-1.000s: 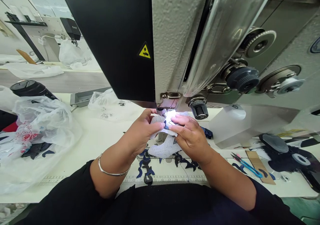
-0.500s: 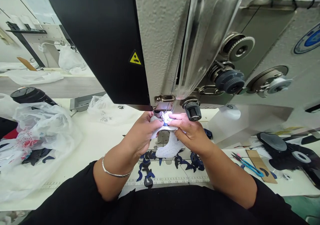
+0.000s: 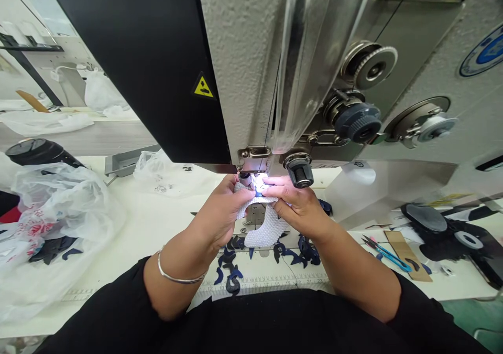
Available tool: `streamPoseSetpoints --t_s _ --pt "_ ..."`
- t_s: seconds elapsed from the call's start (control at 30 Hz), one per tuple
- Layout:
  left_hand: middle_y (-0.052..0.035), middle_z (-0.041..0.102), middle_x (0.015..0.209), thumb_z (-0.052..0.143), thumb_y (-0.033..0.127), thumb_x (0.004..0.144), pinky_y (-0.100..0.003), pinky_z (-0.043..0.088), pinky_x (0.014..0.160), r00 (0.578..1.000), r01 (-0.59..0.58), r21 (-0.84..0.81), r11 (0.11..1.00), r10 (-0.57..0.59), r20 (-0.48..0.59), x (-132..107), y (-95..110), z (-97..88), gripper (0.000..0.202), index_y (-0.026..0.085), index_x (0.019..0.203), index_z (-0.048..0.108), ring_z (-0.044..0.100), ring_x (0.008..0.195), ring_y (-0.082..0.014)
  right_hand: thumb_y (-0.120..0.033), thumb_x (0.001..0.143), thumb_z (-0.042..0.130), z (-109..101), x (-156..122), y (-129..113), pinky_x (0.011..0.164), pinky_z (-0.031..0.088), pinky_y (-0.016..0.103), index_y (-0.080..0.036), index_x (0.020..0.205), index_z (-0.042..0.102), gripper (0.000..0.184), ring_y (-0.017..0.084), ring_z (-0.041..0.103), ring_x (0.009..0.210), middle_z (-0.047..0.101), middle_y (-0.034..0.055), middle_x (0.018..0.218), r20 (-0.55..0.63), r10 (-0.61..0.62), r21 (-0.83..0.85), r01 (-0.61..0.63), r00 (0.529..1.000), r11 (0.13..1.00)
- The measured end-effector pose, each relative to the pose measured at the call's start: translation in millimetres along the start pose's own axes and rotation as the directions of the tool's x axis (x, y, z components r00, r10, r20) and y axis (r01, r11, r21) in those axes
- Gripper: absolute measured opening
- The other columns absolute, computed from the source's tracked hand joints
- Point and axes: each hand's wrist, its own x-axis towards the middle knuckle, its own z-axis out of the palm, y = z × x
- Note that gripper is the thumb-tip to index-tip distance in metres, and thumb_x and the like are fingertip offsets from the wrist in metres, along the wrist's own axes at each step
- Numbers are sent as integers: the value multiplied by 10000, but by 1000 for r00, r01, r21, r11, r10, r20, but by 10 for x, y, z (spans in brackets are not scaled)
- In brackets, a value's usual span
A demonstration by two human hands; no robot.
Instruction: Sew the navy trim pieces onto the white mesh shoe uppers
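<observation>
A white, dotted-texture fabric piece point(image 3: 267, 232) with a curved end lies under the needle area of a sewing machine point(image 3: 243, 71). My left hand point(image 3: 223, 207) grips its left side, thumb on top near the lit needle. From the right, my right hand point(image 3: 298, 202) holds the same piece, fingers stretched toward the presser foot and thumb below. A small dark blue patch point(image 3: 258, 192) shows on the fabric between my fingertips. Glare hides the exact stitching point.
Several small dark blue and black curved scraps point(image 3: 231, 270) lie in front, by a ruler strip point(image 3: 267, 285). Blue thread snips point(image 3: 389, 254) and a cardboard piece point(image 3: 404, 249) lie right. A plastic bag point(image 3: 58, 207) with dark pieces sits left, near a grey tray point(image 3: 128, 162).
The camera view has shifted slightly, so the machine appears a little further left and higher. Both hands keep their hold on the fabric, with hardly any movement against the machine.
</observation>
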Motion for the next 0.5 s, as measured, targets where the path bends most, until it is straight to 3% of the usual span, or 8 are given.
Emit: streamPoseSetpoints --t_s 0.5 --pt "2 612 893 673 185 753 -189 391 492 997 -62 31 998 60 43 -1 -65 -19 251 213 975 558 583 714 -113 -183 923 550 -23 -3 83 1003 500 479 -297 1114 701 269 225 646 1096 706 44 1116 36 0 35 -2 999 999"
